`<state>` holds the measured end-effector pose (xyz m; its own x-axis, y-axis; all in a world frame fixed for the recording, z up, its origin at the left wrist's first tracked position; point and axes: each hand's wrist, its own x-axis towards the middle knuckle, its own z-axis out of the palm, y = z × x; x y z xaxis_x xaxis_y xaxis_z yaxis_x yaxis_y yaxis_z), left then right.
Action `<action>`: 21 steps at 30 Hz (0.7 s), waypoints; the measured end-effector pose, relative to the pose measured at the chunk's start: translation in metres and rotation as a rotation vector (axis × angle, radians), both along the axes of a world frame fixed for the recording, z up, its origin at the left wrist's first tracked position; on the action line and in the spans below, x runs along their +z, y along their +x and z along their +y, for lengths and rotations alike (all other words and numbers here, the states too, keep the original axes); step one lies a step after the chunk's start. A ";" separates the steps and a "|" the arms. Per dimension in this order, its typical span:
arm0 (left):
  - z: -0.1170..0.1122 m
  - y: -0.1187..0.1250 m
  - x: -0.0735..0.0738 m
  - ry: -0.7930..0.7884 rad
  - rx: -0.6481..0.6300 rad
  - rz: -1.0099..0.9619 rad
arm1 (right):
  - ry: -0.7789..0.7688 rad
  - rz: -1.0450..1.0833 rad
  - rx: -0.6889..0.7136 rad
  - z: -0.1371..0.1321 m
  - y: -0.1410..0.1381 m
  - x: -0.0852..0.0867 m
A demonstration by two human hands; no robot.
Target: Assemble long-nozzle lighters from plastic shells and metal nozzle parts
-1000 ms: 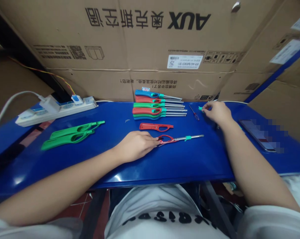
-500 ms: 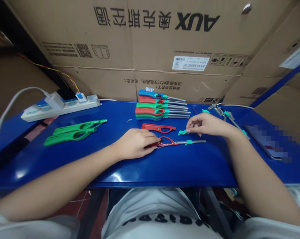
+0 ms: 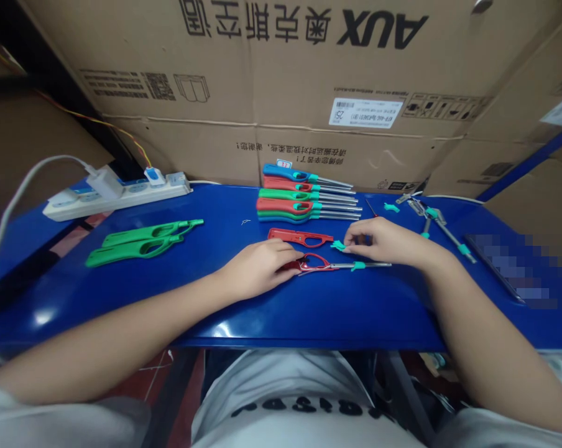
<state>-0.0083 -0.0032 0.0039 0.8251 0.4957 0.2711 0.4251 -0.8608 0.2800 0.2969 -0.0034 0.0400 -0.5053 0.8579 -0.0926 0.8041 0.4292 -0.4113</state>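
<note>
R hand (image 3: pixel 383 241): narrow pinch, thumb + fingertips on a small teal plastic part (image 3: pixel 337 246), which sticks out left of the fingers, just above the lighter body. L hand (image 3: pixel 257 269): fingers curled, tips on the red end of a long-reach lighter (image 3: pixel 309 264). Can't tell if that's a real grip or just pressing down.

Lighter lies flat on the blue bench (image 3: pixel 216 323), near-center, between both hands, red loop handle at L, steel tube running R, teal collar (image 3: pixel 358 266) on tube, close under R hand. Loose red handle shell (image 3: pixel 299 237) just far of it, not touching.

Far-center: tight row of long-reach lighters (image 3: pixel 309 199), blue/red/green bodies, tubes pointing R. Left side: 2 green handle shells (image 3: pixel 141 244), side by side, well apart from L hand. Far right: small screwdriver (image 3: pixel 372 208), loose teal part (image 3: pixel 391 207), steel tube assemblies w/ teal collars (image 3: pixel 442 227). Phone (image 3: pixel 509 267) at right edge of bench, screen pixelated. Far left: white power strip (image 3: pixel 117 196) w/ plugged-in cable. Cardboard AUX boxes (image 3: pixel 304 81) stacked behind bench.
</note>
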 end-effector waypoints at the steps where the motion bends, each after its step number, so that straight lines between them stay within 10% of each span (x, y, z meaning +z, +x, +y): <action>1: -0.001 0.001 0.000 -0.008 0.009 -0.003 | 0.043 0.027 0.030 -0.003 -0.005 0.001; 21: -0.001 0.003 -0.002 -0.242 0.091 -0.144 | 0.125 -0.034 0.191 -0.025 -0.058 -0.018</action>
<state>-0.0052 -0.0042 0.0020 0.7360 0.6302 0.2472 0.4380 -0.7217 0.5360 0.2393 -0.0287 0.0224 -0.6578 0.7531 -0.0114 0.7160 0.6206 -0.3198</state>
